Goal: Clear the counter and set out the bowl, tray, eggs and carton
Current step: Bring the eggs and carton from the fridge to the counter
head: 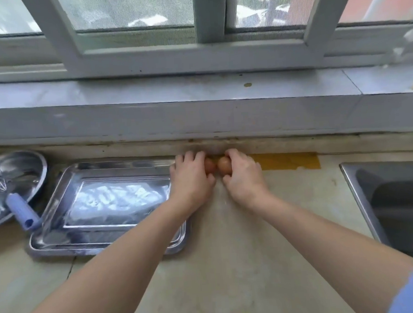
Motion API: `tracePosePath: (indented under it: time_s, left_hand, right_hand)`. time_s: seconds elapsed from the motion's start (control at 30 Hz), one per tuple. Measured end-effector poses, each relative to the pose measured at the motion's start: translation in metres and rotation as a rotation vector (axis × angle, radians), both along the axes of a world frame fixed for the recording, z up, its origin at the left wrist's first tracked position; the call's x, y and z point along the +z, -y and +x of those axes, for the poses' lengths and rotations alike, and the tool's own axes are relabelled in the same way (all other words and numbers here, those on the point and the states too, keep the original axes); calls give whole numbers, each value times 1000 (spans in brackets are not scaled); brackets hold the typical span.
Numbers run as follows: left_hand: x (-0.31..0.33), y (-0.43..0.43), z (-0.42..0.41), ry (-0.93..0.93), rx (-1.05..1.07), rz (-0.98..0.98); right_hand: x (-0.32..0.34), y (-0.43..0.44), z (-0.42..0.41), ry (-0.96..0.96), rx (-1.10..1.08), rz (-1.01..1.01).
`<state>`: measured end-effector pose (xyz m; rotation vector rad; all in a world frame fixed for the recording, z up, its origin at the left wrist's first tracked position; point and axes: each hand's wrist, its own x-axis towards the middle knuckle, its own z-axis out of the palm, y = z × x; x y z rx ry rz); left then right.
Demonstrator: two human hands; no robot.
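Both hands are out at the back of the counter [229,251], right by the wall under the window. Left hand [192,178] is curled around a brown egg [209,165], right hand [243,176] is wrapped around another egg [224,166], and the two eggs sit side by side, touching or nearly so. Steel tray [61,240] sits just left of the left hand. Steel bowl [17,166] with a whisk [21,210] in it is at far left, next to the tray. Sink [356,196] is on the right.
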<state>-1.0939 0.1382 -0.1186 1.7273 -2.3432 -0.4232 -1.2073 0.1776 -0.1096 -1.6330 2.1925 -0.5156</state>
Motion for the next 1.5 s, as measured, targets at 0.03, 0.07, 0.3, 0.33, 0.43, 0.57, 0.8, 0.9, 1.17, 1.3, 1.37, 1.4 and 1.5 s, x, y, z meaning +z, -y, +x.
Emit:
tracePosePath:
  time_s: [0.03,0.07,0.3,0.33,0.43,0.57,0.8,0.9,1.17,1.3,1.37,1.4,1.5]
  left_hand:
    - [0,0,0,-4,0,7]
    - [0,-1,1,-12,1,14]
    - [2,-2,6,-38,-27,28]
    - [2,-2,7,-40,-32,27]
    - [1,-3,8,-43,-48,28]
    - [-1,-5,10,-65,-50,31]
    - [-1,-7,12,-81,-69,55]
    - [0,-6,12,-85,-71,50]
    - [-3,-2,9,-114,-31,29]
    - [-2,-3,10,-118,-38,47]
    - [-1,-3,10,-108,-40,52]
    - [-1,-4,10,-104,-42,52]
    - [0,-5,10,-97,-46,48]
  right_hand:
    - [0,0,0,9,8,-5]
    - [-1,-1,0,20,15,-9]
    - [-3,-4,-2,52,44,-6]
    - [-3,-4,-2,55,45,-8]
    - [-4,-6,-3,51,45,-1]
    - [-4,-9,-4,47,45,3]
    - [-5,-14,-2,31,42,12]
    - [-4,-14,-2,16,40,11]
    - [-4,-12,-4,15,41,-23]
    - [-5,-12,-4,20,45,9]
    - [-5,-12,-3,23,40,15]
    - [-4,-11,-3,25,38,16]
    - [-2,-11,-3,25,36,13]
